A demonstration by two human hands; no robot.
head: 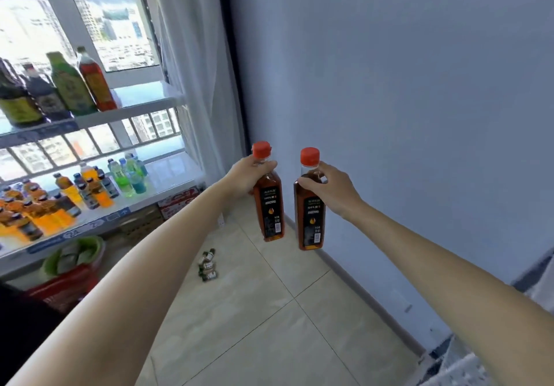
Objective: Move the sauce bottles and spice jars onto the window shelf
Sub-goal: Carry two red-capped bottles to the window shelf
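My left hand (247,175) grips one brown sauce bottle (269,205) by its neck, just under the red cap. A second, matching red-capped sauce bottle (311,217) hangs in my right hand (332,189), held at the shoulder. Both bottles are upright in the air above the tiled floor, close to the blue wall and side by side. The white window shelf (144,107) stands to the left; its middle tier carries several large sauce bottles (69,86), with bare room at its right end.
The lower tier (168,181) holds several small drink bottles (90,190). A red basket with a green bowl (72,268) sits under the shelf. Small jars (207,265) stand on the floor tiles. A white curtain (192,56) hangs beside the shelf.
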